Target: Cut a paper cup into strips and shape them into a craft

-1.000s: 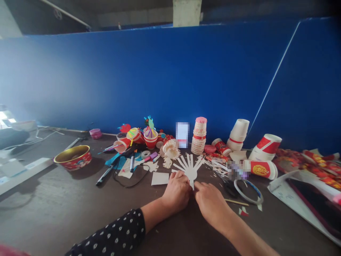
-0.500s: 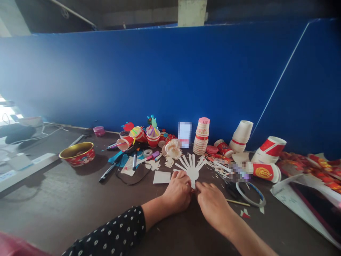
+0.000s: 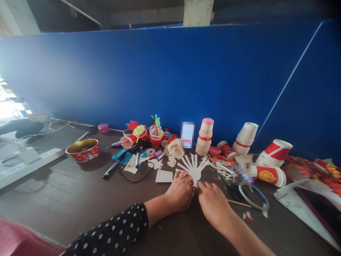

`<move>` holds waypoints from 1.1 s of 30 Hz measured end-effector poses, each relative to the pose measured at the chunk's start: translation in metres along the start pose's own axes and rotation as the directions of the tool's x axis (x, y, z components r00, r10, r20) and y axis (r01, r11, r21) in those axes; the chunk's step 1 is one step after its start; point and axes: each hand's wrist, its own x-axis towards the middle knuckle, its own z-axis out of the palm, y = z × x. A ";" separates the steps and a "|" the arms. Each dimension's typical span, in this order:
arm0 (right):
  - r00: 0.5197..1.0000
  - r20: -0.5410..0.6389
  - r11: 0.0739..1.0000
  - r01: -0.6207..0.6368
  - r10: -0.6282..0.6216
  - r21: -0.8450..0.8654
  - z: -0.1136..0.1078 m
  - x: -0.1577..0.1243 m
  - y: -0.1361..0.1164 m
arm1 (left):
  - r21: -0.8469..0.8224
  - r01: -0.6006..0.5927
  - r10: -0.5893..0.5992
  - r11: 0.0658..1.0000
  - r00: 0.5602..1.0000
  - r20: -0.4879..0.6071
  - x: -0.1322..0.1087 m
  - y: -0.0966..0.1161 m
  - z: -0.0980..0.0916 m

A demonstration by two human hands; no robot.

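Left hand (image 3: 179,192) and right hand (image 3: 213,206) apparently pinch the paper cutout's (image 3: 195,174) tip.

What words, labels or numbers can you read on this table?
None can be read clearly.
White card: pixelated, unreadable.
Stacked paper cups: small red marks, too small to read.
Red cup on its side: gold emblem, too blurred to read.

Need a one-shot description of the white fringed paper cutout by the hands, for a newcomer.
On the dark tabletop under the blue wall, look in front of the tall stack of paper cups. A white paper cutout lies there, right of a plain paper square. Narrow strips fan from its rounded body, and the left hand and right hand meet at its lower tip.
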 end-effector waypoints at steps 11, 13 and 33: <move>0.999 -0.022 0.999 -0.028 0.029 0.017 0.003 0.002 0.000 | 0.077 -0.022 0.017 0.997 0.998 0.066 0.000 0.002 -0.002; 0.999 -0.019 0.999 -0.043 0.044 0.020 0.002 0.002 -0.001 | 0.128 -0.067 0.056 0.990 0.995 0.087 0.000 0.004 -0.004; 0.998 0.041 0.998 -0.049 0.048 0.036 -0.009 -0.008 -0.001 | 0.146 -0.035 0.024 0.989 0.997 0.077 0.004 0.003 -0.001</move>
